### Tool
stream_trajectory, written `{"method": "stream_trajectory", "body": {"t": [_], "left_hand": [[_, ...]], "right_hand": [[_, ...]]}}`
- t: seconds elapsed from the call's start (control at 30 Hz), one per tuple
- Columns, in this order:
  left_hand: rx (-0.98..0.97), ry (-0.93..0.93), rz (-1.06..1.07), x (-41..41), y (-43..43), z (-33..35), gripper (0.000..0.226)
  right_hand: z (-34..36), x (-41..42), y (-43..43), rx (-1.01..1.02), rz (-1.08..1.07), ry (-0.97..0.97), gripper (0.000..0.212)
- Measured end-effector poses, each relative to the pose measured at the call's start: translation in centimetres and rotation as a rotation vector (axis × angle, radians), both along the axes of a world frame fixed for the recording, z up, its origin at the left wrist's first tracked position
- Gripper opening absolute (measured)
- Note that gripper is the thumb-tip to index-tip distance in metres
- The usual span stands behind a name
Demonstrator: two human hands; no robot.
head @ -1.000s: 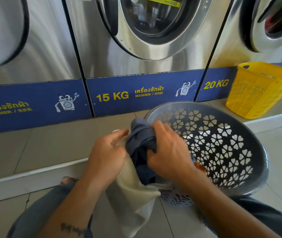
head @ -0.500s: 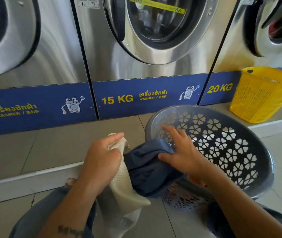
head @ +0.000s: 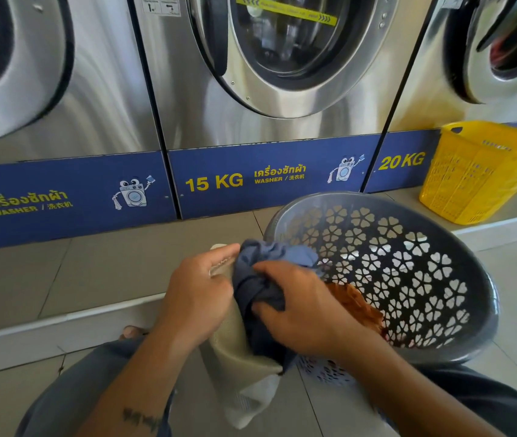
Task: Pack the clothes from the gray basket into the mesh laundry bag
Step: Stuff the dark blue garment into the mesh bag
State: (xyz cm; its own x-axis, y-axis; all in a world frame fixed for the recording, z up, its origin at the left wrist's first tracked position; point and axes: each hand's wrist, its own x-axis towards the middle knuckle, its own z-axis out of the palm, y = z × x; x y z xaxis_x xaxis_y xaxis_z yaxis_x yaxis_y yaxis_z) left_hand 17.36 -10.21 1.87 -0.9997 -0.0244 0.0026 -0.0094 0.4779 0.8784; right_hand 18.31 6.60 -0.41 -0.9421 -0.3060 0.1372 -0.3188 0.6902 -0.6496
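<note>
The gray basket (head: 458, 247) with flower-shaped cutouts lies tilted toward me on the floor at the right. An orange-brown garment (head: 356, 305) lies inside it near my wrist. A cream mesh laundry bag (head: 241, 367) hangs between my knees. My left hand (head: 197, 298) grips the bag's rim and holds its mouth up. My right hand (head: 295, 305) is closed around a blue-gray garment (head: 269, 263), which is bunched at the bag's mouth with its lower part inside the bag.
Stainless washing machines (head: 269, 74) with blue 15 KG and 20 KG panels stand on a raised tiled step (head: 61, 279) straight ahead. A yellow plastic basket (head: 477, 175) sits on that step at the right. My knees and a toe (head: 129, 332) are at the bottom.
My right hand, flat against the blue-gray garment half a second ago, has closed around it and bunched it higher at the bag's mouth. The camera view has tilted slightly down.
</note>
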Motion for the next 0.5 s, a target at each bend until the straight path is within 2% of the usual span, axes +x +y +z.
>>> {"method": "stream_trajectory", "body": {"t": [0.1,0.13,0.2,0.3,0.37,0.43,0.5], "left_hand": [[-0.082,-0.012,-0.006,0.2,-0.1,-0.1,0.061],[-0.107,-0.021,-0.023,0.4,-0.2,-0.1,0.061],[-0.146,-0.020,-0.047,0.5,-0.2,-0.2,0.060],[-0.173,0.018,-0.035,0.4,-0.3,-0.2,0.055],[-0.178,0.035,-0.029,0.3,-0.4,-0.2,0.054],[-0.191,0.030,-0.029,0.3,-0.3,-0.2,0.055],[-0.198,0.024,-0.030,0.5,-0.2,-0.2,0.056]], "right_hand": [[-0.5,0.8,-0.5,0.177,0.196,-0.302,0.045],[-0.5,1.0,-0.3,0.227,0.216,-0.345,0.051],[-0.3,1.0,0.2,0.264,0.179,-0.273,0.057],[0.3,0.6,1.0,0.232,0.016,-0.061,0.055],[-0.1,-0.3,2.1,0.299,-0.094,-0.002,0.065],[-1.0,-1.1,2.8,0.313,-0.142,-0.125,0.081],[-2.0,-1.7,3.1,0.167,-0.099,-0.255,0.076]]}}
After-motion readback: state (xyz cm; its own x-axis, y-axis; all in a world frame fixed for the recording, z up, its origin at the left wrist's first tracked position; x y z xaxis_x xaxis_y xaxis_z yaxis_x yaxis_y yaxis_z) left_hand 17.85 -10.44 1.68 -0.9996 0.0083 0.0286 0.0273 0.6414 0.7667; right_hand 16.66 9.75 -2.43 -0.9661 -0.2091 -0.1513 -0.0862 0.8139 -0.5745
